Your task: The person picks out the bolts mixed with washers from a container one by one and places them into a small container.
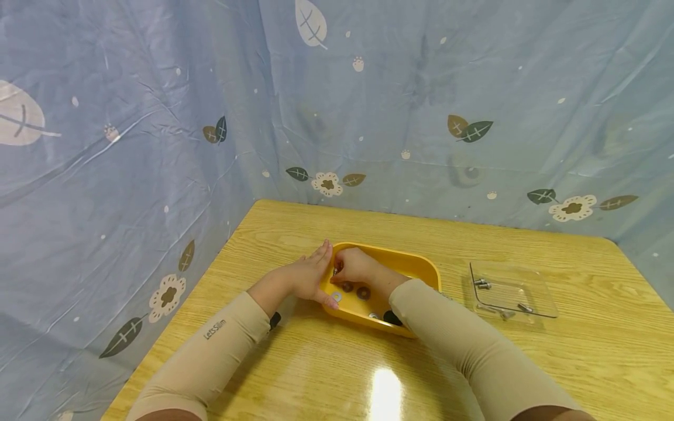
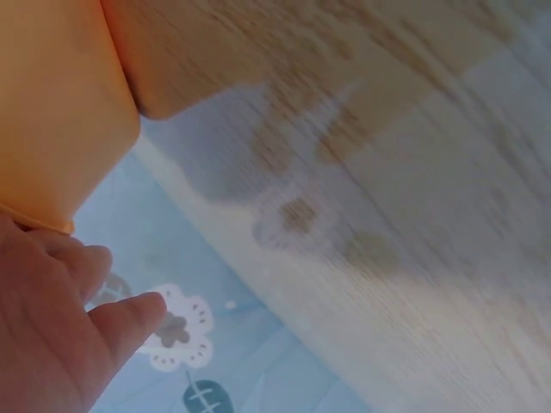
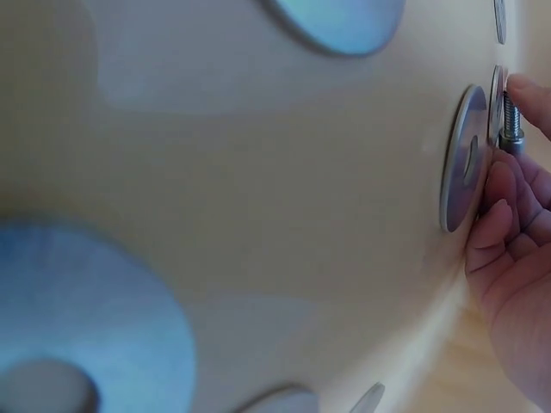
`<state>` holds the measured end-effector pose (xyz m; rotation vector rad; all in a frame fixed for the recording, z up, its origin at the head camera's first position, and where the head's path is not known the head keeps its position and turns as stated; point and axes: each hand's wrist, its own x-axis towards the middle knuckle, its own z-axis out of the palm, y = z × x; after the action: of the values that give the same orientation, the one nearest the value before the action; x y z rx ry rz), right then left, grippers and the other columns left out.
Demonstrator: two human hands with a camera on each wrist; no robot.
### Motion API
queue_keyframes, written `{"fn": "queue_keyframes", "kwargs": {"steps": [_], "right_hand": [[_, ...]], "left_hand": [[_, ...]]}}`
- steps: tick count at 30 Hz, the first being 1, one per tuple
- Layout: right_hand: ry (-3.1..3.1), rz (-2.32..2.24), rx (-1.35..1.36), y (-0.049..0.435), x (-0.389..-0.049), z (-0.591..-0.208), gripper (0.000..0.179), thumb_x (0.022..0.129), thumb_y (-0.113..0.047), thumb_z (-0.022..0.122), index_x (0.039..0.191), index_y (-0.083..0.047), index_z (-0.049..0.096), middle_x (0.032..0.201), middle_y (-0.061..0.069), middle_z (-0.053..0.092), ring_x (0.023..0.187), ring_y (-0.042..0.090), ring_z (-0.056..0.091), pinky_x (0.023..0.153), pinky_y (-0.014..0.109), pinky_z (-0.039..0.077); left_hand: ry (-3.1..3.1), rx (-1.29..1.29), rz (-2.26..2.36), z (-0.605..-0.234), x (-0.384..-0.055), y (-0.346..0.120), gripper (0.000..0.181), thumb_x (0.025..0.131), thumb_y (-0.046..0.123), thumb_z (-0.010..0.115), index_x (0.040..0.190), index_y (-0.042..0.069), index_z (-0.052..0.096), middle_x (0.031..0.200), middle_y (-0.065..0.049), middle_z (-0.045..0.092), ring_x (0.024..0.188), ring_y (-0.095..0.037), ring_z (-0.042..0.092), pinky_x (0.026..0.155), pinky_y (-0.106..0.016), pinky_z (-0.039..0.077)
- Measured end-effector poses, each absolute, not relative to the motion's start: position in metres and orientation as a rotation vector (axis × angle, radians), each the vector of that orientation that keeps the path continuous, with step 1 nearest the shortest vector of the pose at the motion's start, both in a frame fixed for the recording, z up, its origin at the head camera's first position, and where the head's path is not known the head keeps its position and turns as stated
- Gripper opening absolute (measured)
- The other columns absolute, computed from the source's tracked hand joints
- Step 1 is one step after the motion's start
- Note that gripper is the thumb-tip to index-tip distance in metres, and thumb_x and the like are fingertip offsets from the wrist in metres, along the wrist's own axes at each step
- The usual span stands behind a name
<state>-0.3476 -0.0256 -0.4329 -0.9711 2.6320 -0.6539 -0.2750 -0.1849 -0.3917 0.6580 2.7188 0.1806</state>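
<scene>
My right hand (image 1: 359,266) reaches into a yellow plastic bin (image 1: 427,270) and pinches a small metal bolt (image 3: 511,120) between thumb and fingers, near the bin's left end. Beside these fingers stands a flat washer (image 3: 465,159) in the right wrist view, with another just behind the bolt. Several more washers lie about the bin floor, including a wide one (image 1: 363,293) in the head view. Against the left end of the bin rests my left hand (image 1: 302,279), fingers extended along the rim and thumb out over the near corner. Its palm side is hidden.
To the right, a clear plastic tray (image 1: 542,295) holds several metal bolts (image 1: 482,283). Both it and the bin are on a wood-grain table (image 1: 295,368). A blue patterned curtain (image 1: 400,93) hangs along the table's back and left edges.
</scene>
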Motion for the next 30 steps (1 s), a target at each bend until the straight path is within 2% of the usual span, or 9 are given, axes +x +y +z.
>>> {"fn": "queue_keyframes", "kwargs": {"steps": [6, 11, 18, 21, 22, 25, 30], "right_hand": [[2.616, -0.603, -1.005, -0.023, -0.347, -0.428, 0.021, 0.073, -0.026, 0.077, 0.079, -0.012, 0.062, 0.068, -0.005, 0.059, 0.063, 0.009, 0.052, 0.062, 0.022, 0.044], [2.577, -0.598, -1.036, -0.02, -0.349, -0.425, 0.018, 0.074, -0.022, 0.076, 0.08, -0.011, 0.064, 0.071, -0.005, 0.061, 0.065, 0.009, 0.054, 0.063, 0.021, 0.046], [2.559, -0.629, -1.082, -0.018, -0.35, -0.42, 0.015, 0.073, -0.018, 0.076, 0.081, -0.009, 0.066, 0.072, -0.005, 0.065, 0.065, 0.008, 0.056, 0.075, 0.033, 0.049], [2.556, -0.639, -1.078, -0.017, -0.352, -0.417, 0.015, 0.073, -0.016, 0.076, 0.083, -0.01, 0.067, 0.073, -0.005, 0.066, 0.065, 0.007, 0.057, 0.072, 0.027, 0.049], [2.551, -0.645, -1.073, -0.016, -0.353, -0.416, 0.015, 0.073, -0.016, 0.076, 0.084, -0.01, 0.067, 0.074, -0.005, 0.066, 0.065, 0.008, 0.058, 0.065, 0.024, 0.049], [2.547, -0.644, -1.058, -0.014, -0.355, -0.412, 0.013, 0.074, -0.014, 0.074, 0.085, -0.01, 0.067, 0.074, -0.005, 0.066, 0.065, 0.006, 0.057, 0.06, 0.019, 0.046], [2.516, -0.738, -1.024, -0.01, -0.356, -0.403, 0.011, 0.075, -0.013, 0.073, 0.085, -0.009, 0.068, 0.075, -0.004, 0.066, 0.066, 0.008, 0.058, 0.061, 0.02, 0.047]], "left_hand": [[2.704, 0.643, 0.193, -0.389, -0.274, -0.184, 0.134, 0.058, 0.081, 0.054, 0.144, 0.003, -0.012, 0.149, -0.01, -0.022, 0.138, -0.019, -0.01, 0.108, -0.052, 0.014], [2.695, 0.648, 0.204, -0.388, -0.274, -0.183, 0.133, 0.058, 0.08, 0.054, 0.144, 0.003, -0.011, 0.149, -0.011, -0.021, 0.138, -0.019, -0.009, 0.108, -0.051, 0.015], [2.698, 0.656, 0.213, -0.389, -0.273, -0.183, 0.132, 0.06, 0.078, 0.056, 0.144, 0.002, -0.011, 0.15, -0.013, -0.019, 0.138, -0.02, -0.008, 0.107, -0.052, 0.015], [2.7, 0.652, 0.217, -0.389, -0.273, -0.184, 0.132, 0.06, 0.078, 0.056, 0.144, 0.002, -0.011, 0.15, -0.013, -0.019, 0.138, -0.02, -0.008, 0.107, -0.052, 0.015], [2.701, 0.651, 0.219, -0.389, -0.273, -0.184, 0.132, 0.06, 0.078, 0.057, 0.144, 0.002, -0.011, 0.15, -0.013, -0.018, 0.139, -0.02, -0.008, 0.107, -0.052, 0.015], [2.707, 0.655, 0.216, -0.389, -0.273, -0.185, 0.132, 0.059, 0.079, 0.055, 0.144, 0.002, -0.011, 0.15, -0.013, -0.018, 0.139, -0.02, -0.007, 0.108, -0.051, 0.015], [2.711, 0.65, 0.203, -0.389, -0.273, -0.185, 0.132, 0.059, 0.079, 0.055, 0.145, 0.001, -0.01, 0.15, -0.012, -0.018, 0.139, -0.019, -0.007, 0.108, -0.051, 0.016]]}}
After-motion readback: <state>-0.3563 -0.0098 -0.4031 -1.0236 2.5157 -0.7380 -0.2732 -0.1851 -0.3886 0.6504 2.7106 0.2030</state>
